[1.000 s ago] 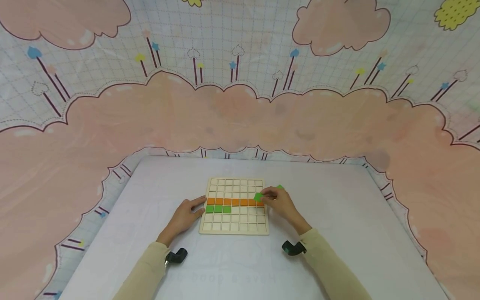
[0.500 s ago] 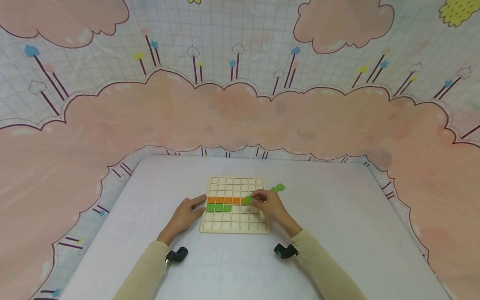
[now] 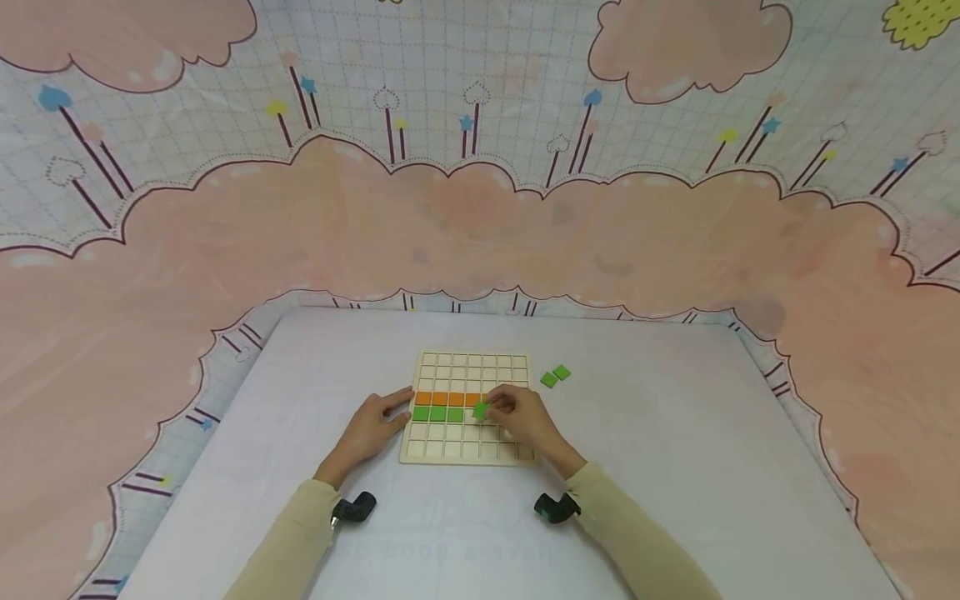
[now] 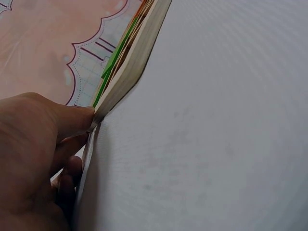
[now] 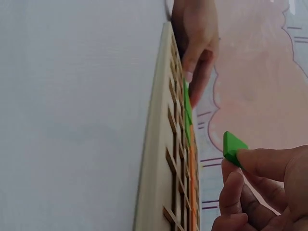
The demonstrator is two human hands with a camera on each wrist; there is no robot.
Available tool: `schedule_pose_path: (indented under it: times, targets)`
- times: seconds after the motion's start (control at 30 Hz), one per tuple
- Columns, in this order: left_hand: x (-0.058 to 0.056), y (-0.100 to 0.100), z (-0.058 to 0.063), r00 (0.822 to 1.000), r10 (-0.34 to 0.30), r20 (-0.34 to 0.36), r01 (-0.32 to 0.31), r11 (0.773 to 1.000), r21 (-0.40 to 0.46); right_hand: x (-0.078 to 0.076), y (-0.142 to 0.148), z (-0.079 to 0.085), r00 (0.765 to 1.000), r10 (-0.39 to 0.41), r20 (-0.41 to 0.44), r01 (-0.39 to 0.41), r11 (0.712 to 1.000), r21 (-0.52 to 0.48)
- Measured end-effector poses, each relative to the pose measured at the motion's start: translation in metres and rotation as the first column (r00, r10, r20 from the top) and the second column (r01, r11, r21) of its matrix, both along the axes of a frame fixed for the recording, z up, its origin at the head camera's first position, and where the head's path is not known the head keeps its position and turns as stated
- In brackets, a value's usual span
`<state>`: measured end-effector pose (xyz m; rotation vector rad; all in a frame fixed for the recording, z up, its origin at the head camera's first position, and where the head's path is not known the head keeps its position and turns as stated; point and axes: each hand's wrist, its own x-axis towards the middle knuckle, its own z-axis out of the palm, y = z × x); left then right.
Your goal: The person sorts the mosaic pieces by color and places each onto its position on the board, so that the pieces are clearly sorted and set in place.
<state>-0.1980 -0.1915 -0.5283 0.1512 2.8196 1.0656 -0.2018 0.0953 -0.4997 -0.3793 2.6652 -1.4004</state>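
Observation:
In the head view, a wooden grid board lies on the white table. One row holds orange square tiles; below it, several green tiles fill the left cells. My right hand pinches a green square tile between thumb and finger, just right of that green row. From the right wrist, this held tile appears raised clear of the board. My left hand rests at the board's left edge, its thumb and forefinger spread and touching it. The left wrist view shows the thumb against the rim.
Two loose green tiles lie on the table to the right of the board's far corner. A patterned cloth with pink cloud shapes hangs behind the table and along its sides. Each wrist carries a black camera.
My right hand has brought the green tile leftward and nearer, from the right end of the orange row to beside the green tiles. The left hand stays at the edge.

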Motion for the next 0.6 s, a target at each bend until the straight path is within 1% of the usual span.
schedule_pose_path:
  times: [0.17,0.4,0.6]
  targets:
    - [0.001,0.0,0.001,1.0,0.006,-0.003,-0.006,1.0,0.001,0.0,-0.005,-0.007,0.999,0.033,-0.003,-0.033,0.999,-0.003]
    - [0.001,0.001,0.001,1.0,0.005,-0.017,-0.004,1.0,0.01,-0.001,-0.012,-0.013,1.0,0.011,0.012,-0.011,1.0,0.025]
    - [0.001,0.001,0.0,1.0,0.004,-0.015,-0.004,1.0,0.008,-0.001,-0.017,-0.016,1.0,0.006,-0.029,-0.003,0.997,0.082]
